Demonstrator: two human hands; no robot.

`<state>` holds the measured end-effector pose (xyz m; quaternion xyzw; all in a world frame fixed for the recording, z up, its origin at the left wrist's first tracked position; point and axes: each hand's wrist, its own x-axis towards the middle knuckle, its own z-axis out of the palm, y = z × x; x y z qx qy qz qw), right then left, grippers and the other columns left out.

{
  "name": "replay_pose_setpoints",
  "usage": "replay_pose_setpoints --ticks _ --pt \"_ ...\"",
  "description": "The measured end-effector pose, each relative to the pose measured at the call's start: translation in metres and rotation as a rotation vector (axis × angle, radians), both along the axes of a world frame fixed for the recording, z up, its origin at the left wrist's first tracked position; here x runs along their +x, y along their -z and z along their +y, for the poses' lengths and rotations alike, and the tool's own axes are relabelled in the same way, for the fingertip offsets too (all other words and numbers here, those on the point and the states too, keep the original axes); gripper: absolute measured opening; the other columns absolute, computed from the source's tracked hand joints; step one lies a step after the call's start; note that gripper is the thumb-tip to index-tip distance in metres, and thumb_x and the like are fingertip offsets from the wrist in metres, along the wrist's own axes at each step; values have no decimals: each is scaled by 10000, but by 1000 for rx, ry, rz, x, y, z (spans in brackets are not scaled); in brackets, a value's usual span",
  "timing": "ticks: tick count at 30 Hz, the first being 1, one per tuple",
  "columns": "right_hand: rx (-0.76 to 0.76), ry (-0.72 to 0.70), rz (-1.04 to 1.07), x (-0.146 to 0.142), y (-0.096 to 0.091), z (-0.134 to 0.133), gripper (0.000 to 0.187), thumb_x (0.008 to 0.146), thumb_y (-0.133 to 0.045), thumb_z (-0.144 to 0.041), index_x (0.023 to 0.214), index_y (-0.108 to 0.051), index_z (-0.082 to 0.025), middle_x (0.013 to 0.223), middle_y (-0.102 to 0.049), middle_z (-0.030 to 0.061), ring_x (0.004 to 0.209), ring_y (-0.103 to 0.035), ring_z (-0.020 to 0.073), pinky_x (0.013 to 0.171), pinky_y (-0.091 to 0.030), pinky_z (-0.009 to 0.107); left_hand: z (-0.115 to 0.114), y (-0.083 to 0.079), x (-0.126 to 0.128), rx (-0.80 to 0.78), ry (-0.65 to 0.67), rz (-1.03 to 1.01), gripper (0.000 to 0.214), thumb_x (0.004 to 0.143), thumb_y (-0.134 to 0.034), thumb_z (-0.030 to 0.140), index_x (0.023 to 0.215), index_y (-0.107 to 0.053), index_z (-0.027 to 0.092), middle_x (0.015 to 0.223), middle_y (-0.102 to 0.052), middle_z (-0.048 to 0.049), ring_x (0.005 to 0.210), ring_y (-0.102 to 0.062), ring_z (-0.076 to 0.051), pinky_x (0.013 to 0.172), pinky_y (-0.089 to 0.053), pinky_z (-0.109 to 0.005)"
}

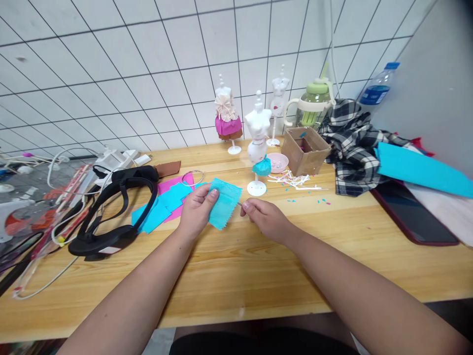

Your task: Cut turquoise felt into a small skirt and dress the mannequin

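My left hand (195,209) pinches a small turquoise cloth piece (224,201) with a zigzag lower edge, holding it just above the wooden table (236,276). My right hand (264,217) is closed in a pinch at the cloth's right edge, on what looks like a thin needle or pin. Right behind the cloth stands a small white mannequin (257,143) wearing a turquoise skirt (262,166). More turquoise and pink cloth pieces (166,199) lie flat to the left of my left hand.
A black headset with straps (114,207) and cables lies at the left. Two more mannequins (227,118) stand by the tiled wall. Also there: a pink dish (278,161), cardboard box (306,148), plaid cloth (351,143), green jug (314,103), water bottle (377,88), turquoise sheet (417,167).
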<state>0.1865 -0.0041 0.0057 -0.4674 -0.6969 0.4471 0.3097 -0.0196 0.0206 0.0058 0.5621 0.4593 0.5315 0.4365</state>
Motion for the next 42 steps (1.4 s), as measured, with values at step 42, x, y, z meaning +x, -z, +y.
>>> replay_pose_setpoints --ticks 42 --pt "-30 -50 -4 -5 3 -2 398 972 -361 -497 778 -551 -206 618 -447 -44 587 -456 113 599 -362 245 -1 -4 9 -10 -24 40 381 727 -744 538 816 -717 169 685 -690 -16 580 -594 -151 523 -465 -240"
